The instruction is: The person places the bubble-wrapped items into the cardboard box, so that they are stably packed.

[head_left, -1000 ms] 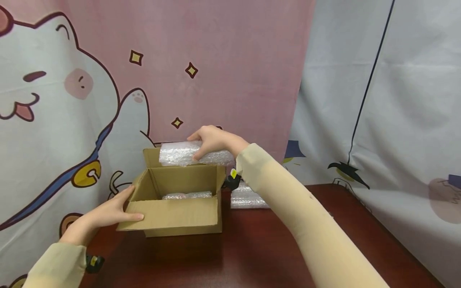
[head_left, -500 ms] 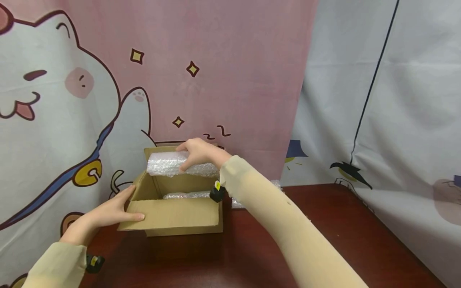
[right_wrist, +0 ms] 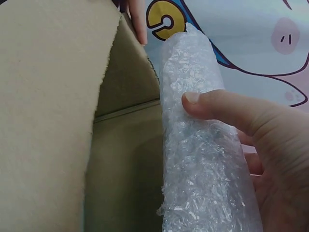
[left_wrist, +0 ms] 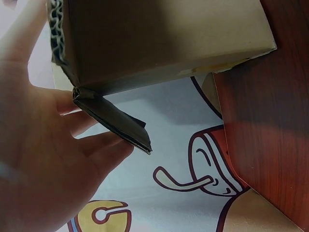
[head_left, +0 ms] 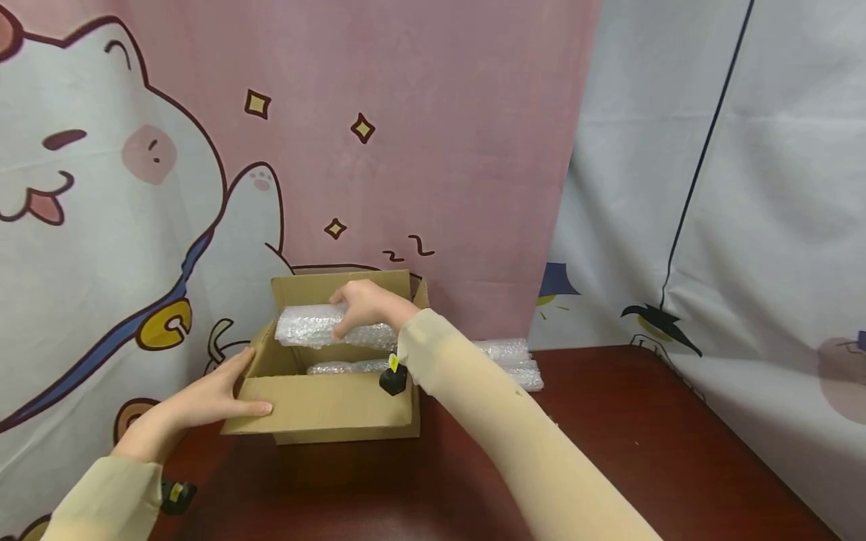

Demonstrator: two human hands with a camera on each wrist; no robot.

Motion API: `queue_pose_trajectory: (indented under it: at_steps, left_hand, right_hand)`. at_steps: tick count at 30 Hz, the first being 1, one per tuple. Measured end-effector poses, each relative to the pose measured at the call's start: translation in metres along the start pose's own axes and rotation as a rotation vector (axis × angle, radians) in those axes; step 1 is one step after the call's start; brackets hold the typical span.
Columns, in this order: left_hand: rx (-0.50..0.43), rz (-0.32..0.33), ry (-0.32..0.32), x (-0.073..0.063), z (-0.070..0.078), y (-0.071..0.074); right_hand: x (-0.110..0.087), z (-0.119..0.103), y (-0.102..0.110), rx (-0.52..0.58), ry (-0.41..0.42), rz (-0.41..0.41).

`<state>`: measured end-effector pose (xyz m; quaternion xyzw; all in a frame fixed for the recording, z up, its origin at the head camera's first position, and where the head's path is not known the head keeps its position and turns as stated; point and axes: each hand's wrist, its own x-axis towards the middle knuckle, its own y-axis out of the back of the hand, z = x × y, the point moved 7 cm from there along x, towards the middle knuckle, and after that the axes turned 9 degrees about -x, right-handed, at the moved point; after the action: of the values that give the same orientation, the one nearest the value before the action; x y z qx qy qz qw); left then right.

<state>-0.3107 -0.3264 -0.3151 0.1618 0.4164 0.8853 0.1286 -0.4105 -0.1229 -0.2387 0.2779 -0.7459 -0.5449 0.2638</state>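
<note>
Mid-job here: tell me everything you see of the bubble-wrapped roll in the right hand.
The bubble-wrapped roll is a long, roughly cylindrical bundle in clear, shiny, crinkled plastic; its contents can't be made out. It is nearly level, over the open cardboard box, gripped by the right hand, thumb on the near side; its right end is hidden. Whether it touches the box is unclear.
</note>
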Motion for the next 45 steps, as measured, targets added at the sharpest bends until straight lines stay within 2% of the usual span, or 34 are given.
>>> queue_pose_trajectory:
  at_steps: [8, 17, 35, 45]
  left_hand:
    - [0.019, 0.000, 0.030, -0.001, -0.001, -0.001]
    - [0.020, 0.005, 0.015, -0.001, -0.002, 0.000]
    - [0.030, -0.002, 0.040, -0.001, -0.003, 0.000]
    - [0.028, -0.001, 0.036, -0.001, -0.004, 0.000]
  right_hand:
    - [0.006, 0.002, -0.022, -0.022, -0.011, -0.040]
    - [0.008, 0.008, -0.034, -0.056, -0.038, -0.057]
    - [0.016, 0.017, -0.039, -0.097, -0.072, -0.009]
    - [0.015, 0.026, -0.043, -0.093, -0.139, 0.021]
